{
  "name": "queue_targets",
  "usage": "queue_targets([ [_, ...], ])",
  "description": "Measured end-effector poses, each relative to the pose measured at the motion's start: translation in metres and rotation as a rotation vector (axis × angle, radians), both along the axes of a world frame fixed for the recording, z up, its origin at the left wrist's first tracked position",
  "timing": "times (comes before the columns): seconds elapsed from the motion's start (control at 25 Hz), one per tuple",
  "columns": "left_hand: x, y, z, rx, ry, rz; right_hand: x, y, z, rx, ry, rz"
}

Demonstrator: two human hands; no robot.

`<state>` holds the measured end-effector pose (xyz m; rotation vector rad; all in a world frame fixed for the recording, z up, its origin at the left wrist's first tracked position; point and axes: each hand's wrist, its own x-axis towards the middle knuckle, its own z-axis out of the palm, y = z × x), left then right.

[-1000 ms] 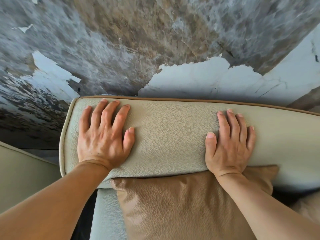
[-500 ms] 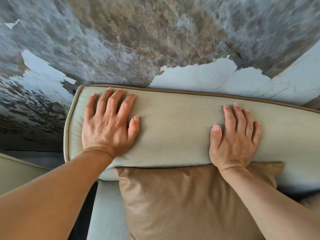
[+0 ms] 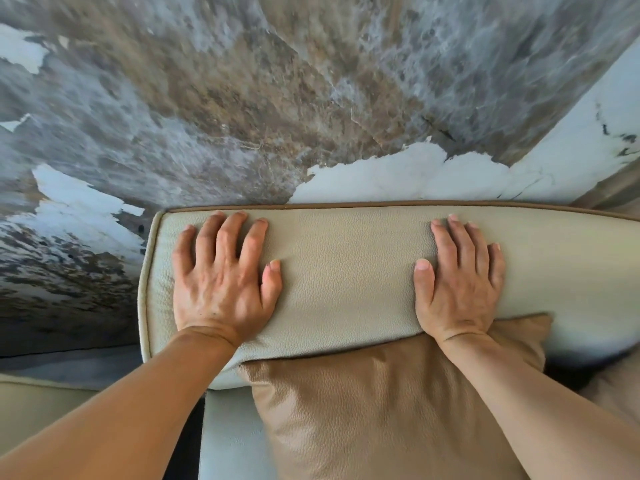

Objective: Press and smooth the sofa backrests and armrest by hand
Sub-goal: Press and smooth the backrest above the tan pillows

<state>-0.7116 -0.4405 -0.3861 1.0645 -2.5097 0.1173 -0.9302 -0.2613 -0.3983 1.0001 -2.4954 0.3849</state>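
Cream sofa backrest [image 3: 346, 278], both palms flat on it, tan cushion [image 3: 381, 410] seemingly leaning against it

Landmark: backrest [image 3: 346, 282] | top face bare between left hand [image 3: 221, 289] and right hand [image 3: 457, 289], both flat on it; also bare right of right hand | front edge blocked by tan cushion [image 3: 381, 410] pressed against it | behind: wall [image 3: 277, 98] close along rear piping | left end: open gap.
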Motion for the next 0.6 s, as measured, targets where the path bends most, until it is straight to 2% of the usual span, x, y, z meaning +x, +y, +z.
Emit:
queue_targets([
  [0.12, 0.002, 0.0, 0.005, 0.064, -0.034, -0.033, 0.006, 0.001, 0.011, 0.102, -0.069, -0.02],
  [0.36, 0.012, 0.003, 0.026, 0.26, -0.152, -0.097, 0.053, 0.015, 0.033, 0.25, -0.369, -0.153],
  [0.48, 0.043, 0.006, 0.038, 0.315, -0.22, -0.185, 0.095, 0.02, 0.042, 0.294, -0.42, -0.139],
  [0.6, 0.093, 0.017, 0.045, 0.269, -0.297, -0.19, 0.13, 0.018, 0.054, 0.301, -0.405, -0.11],
])
